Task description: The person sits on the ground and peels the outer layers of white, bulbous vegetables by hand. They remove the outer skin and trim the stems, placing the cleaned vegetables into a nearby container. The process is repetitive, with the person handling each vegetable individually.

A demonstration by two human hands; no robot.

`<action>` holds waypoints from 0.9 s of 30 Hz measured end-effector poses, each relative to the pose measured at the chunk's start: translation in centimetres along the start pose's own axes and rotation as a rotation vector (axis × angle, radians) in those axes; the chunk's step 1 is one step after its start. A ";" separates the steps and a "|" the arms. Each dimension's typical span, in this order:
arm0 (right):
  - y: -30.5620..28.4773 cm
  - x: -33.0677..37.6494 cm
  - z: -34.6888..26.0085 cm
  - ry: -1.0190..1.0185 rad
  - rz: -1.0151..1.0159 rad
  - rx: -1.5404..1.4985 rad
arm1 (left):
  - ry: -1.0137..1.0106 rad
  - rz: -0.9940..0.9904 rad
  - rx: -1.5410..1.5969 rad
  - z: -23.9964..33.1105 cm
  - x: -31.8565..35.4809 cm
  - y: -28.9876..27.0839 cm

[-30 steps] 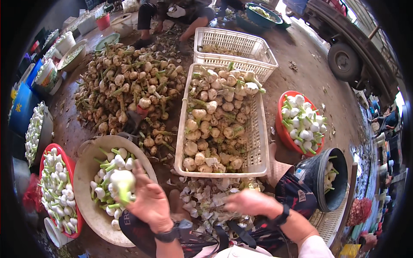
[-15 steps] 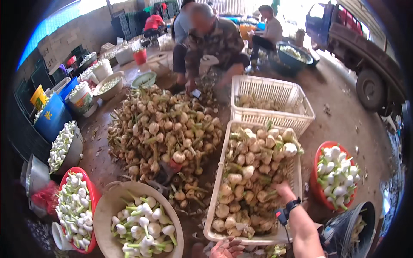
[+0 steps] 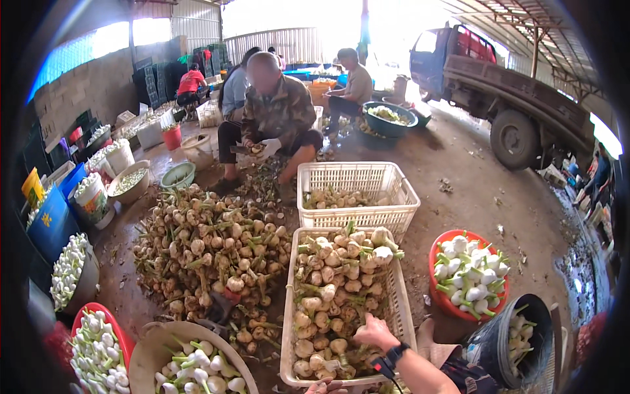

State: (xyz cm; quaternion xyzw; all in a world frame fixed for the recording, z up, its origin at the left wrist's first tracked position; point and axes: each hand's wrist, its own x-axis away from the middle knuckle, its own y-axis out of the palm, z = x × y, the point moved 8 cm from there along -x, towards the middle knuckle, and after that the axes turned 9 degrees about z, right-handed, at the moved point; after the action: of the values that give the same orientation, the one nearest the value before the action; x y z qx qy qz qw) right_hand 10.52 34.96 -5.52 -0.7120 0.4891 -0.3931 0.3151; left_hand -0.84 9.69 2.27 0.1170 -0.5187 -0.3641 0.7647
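Down low, going left to right across the shed floor:

Red tub: at the left lower edge, full of trimmed white bulbs.

Tan basin: just beside the red tub, holding cleaned white bulbs with green stubs.

Loose heap: untrimmed, dirty bulbs with stalks piled on the concrete, between the basin and the crates.

Left hand: only a sliver of fingertips shows at the bottom edge, below the near crate; whether it is spread or gripping, I cannot tell.

Near white crate: plastic lattice, filled with dirty bulbs; it butts against a second white crate behind it, which is only thinly filled.

Right hand: forearm comes up from the lower edge, a dark watch on the wrist; the hand is palm-down inside the near crate, fingers curled and pressed together over a bulb at the crate's lower right part, touching the pile.

Red bowl: right of the crate, heaped with clean white bulbs.

Dark bucket: near the right forearm, trimmings inside.

Seated person: beyond the crates, gloved hands working together.
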 end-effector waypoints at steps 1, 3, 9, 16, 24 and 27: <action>-2.1 2.5 -2.2 -0.137 0.140 0.023 | 0.051 0.060 -0.043 0.5 0.9 -0.4; -6.1 7.1 -4.8 -0.402 0.375 -0.040 | 0.017 -0.284 0.025 -0.7 0.2 -0.2; -8.5 24.8 -11.6 -0.754 0.329 -0.396 | 0.404 -0.513 -0.221 0.8 3.1 1.7; -6.5 26.1 -11.9 -1.012 0.302 -0.146 | -0.025 -0.207 0.274 -2.7 -2.4 -2.9; -5.5 28.0 -12.8 -1.191 0.330 -0.052 | 0.113 -0.126 0.244 -1.4 -1.7 -3.4; -7.0 25.6 -10.9 -0.728 0.324 -0.515 | 0.165 -0.081 0.251 -0.4 -1.3 -3.1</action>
State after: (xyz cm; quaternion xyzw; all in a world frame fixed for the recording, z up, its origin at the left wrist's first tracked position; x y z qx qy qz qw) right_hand 9.60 12.33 12.13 -0.7729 0.5334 0.0704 0.3364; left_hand -2.06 8.32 -0.53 0.2620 -0.4906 -0.3162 0.7686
